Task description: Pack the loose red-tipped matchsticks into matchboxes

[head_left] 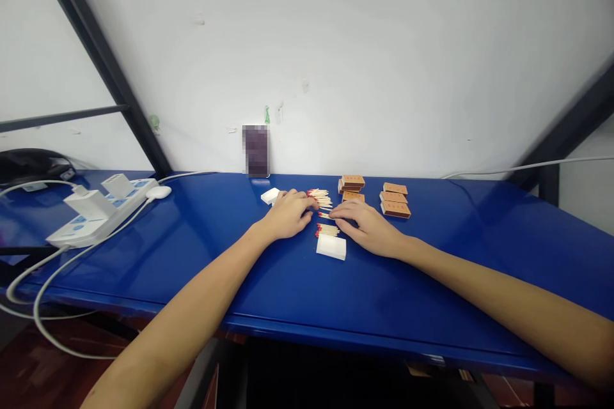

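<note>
Red-tipped matches lie between my hands: a larger pile (320,198) at the back, a few matches (325,215) in the middle and a small bundle (328,230) in front. My left hand (288,215) rests by the red heads of the larger pile, fingers bent, thumb apart. From the other side, my right hand (367,227) reaches in, fingers stretched, their tips touching or very near the middle matches. Its thumb is apart, above the front bundle. A white matchbox tray (330,247) sits just before that bundle. Another white piece (270,195) is partly hidden behind my left hand.
Orange-brown matchboxes stand in a stack (352,183) behind my right hand and in a row (395,199) to its right. A power strip (103,212) with chargers and white cables occupies the left of the blue table (268,287). A dark blurred panel (256,150) leans on the wall.
</note>
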The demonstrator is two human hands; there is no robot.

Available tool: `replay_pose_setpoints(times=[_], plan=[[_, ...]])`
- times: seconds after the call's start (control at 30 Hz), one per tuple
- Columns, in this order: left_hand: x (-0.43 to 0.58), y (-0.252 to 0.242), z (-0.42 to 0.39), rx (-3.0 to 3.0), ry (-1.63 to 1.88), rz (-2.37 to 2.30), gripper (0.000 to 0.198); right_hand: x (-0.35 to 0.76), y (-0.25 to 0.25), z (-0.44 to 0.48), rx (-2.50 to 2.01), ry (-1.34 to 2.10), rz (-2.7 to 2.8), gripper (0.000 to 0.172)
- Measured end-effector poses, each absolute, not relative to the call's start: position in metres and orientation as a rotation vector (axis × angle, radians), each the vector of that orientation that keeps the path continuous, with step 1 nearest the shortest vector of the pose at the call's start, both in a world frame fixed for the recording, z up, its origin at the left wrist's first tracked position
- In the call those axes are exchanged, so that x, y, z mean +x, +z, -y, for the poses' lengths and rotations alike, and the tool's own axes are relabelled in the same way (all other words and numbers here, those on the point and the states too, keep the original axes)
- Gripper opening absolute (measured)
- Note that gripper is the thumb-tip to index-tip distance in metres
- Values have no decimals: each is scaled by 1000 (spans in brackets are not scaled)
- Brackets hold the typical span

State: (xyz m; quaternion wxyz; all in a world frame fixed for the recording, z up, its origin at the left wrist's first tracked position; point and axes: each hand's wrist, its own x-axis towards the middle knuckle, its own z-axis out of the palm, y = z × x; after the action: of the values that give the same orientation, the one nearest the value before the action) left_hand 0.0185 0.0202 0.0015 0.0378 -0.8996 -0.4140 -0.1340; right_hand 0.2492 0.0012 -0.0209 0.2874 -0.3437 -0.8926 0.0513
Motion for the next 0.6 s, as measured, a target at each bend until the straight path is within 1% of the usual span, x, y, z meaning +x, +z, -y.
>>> replay_pose_setpoints(times=[0.27, 0.43, 0.6], plan=[[19, 0, -21, -2759, -405, 1307, 30, 248, -19, 2, -868, 196, 2370, 27], [19, 1, -19, -2711, -425, 1339, 31, 248, -17, 5, -847, 243, 2362, 22], [18, 1, -19, -2671, -473, 1374, 30, 250, -17, 5, -993, 260, 2299, 19]])
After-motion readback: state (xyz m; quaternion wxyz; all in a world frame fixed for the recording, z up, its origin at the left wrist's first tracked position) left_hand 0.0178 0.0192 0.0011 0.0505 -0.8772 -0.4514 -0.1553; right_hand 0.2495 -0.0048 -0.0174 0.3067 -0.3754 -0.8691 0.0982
